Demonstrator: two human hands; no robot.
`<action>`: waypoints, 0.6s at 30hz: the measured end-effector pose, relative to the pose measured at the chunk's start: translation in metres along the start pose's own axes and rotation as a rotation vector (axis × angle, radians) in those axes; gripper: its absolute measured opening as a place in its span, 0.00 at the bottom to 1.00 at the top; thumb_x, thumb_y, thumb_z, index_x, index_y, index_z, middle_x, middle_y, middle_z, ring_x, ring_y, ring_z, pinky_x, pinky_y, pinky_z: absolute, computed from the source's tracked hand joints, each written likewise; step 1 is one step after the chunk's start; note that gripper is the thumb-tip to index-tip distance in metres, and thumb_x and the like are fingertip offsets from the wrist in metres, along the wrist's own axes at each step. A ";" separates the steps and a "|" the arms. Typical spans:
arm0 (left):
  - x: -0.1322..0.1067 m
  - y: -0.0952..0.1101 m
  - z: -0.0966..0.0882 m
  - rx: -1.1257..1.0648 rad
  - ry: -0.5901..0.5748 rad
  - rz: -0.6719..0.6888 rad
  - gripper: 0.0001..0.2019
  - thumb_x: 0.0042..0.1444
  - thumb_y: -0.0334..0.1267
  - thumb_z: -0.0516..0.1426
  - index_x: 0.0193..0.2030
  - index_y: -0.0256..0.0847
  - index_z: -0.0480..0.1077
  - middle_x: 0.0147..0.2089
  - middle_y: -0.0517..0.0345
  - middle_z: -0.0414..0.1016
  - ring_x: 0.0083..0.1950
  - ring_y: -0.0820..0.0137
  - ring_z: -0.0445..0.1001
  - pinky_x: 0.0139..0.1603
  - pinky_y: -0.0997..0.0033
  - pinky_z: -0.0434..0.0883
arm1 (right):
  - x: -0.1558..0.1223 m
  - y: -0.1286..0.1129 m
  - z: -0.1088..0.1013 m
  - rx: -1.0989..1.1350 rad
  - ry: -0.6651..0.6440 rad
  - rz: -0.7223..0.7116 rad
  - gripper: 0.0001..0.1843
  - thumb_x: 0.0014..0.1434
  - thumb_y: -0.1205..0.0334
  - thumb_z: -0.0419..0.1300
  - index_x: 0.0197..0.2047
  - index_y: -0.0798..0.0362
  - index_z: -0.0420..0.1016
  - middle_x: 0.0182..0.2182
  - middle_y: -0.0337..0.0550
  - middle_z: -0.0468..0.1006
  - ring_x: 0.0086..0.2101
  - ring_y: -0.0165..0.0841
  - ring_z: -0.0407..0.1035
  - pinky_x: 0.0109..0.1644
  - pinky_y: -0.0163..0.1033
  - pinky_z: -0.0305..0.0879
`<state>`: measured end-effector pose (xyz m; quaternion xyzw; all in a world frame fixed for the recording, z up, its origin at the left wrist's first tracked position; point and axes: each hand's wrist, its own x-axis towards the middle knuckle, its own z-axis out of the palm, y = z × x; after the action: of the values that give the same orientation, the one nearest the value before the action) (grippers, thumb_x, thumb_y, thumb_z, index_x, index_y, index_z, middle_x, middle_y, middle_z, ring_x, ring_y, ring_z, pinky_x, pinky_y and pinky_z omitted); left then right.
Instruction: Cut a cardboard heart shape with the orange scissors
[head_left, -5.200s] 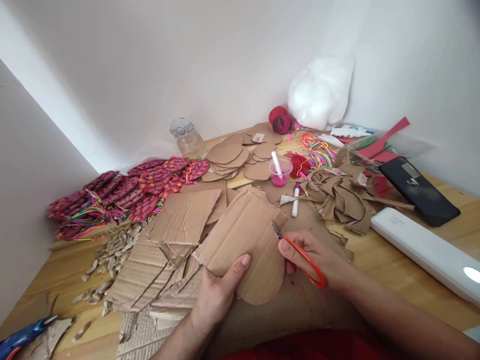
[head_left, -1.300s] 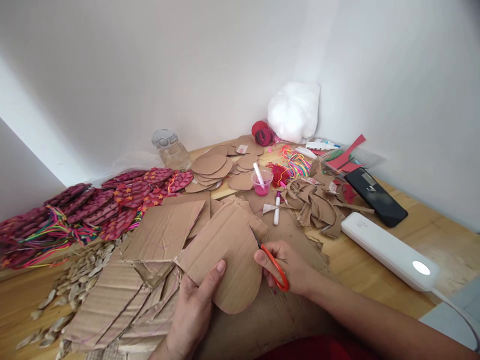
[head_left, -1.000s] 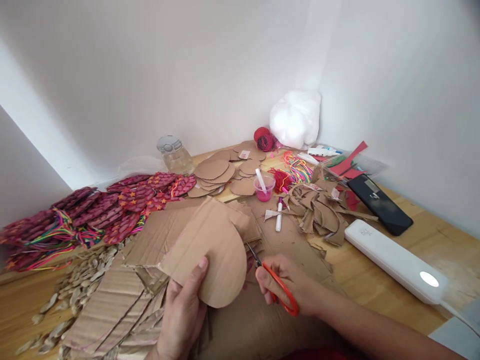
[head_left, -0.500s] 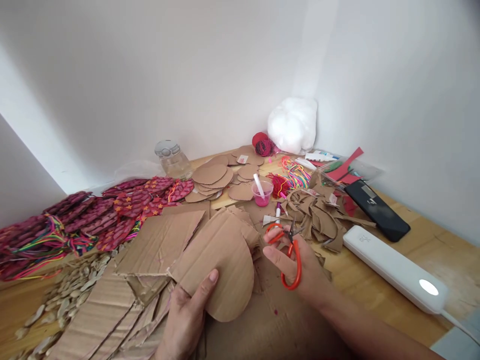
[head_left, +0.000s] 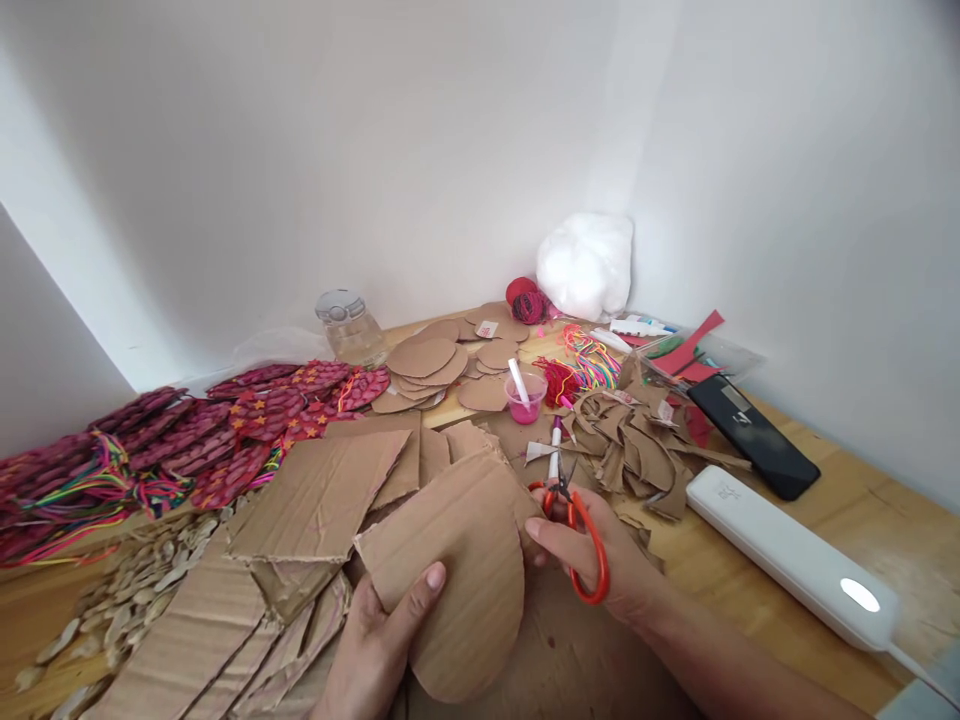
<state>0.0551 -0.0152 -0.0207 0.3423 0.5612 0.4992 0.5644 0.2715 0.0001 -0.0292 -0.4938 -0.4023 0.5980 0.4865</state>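
Note:
My left hand [head_left: 386, 630] grips a brown corrugated cardboard piece [head_left: 469, 560] by its lower left side, thumb on top and fingers underneath. The piece has a rounded edge at the bottom and right, and a straight corner at the upper left. A partly cut strip [head_left: 527, 515] runs along its right side. In my right hand [head_left: 600, 550] is a pair of scissors [head_left: 589, 540] with orange handles, blades slightly parted and pointing away from me. My right thumb and fingers are at the strip; whether they pinch it is hard to tell.
Cardboard sheets [head_left: 322, 495] and seeds or shells [head_left: 142, 585] lie left. Behind are cardboard discs [head_left: 422, 357], a cup of pink glue-like stuff [head_left: 525, 408] and a glass jar [head_left: 351, 335]. Cardboard scraps [head_left: 634, 445], a phone [head_left: 754, 440] and a white lamp-like bar [head_left: 787, 550] sit right.
The cardboard piece has shifted down and slightly right in my left hand. My right hand has come in to its right edge, with the scissors a little lower and turned.

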 end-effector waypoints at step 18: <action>-0.029 0.044 -0.029 0.019 -0.013 0.496 0.09 0.48 0.49 0.69 0.31 0.49 0.80 0.29 0.50 0.73 0.38 0.57 0.71 0.43 0.57 0.73 | 0.010 0.006 -0.003 0.285 0.105 0.031 0.15 0.49 0.54 0.69 0.28 0.51 0.68 0.21 0.34 0.70 0.20 0.28 0.60 0.20 0.32 0.55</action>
<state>0.0224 -0.0357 0.0254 0.4781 0.4610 0.6149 0.4252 0.2726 0.0085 -0.0376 -0.4565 -0.2797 0.6297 0.5630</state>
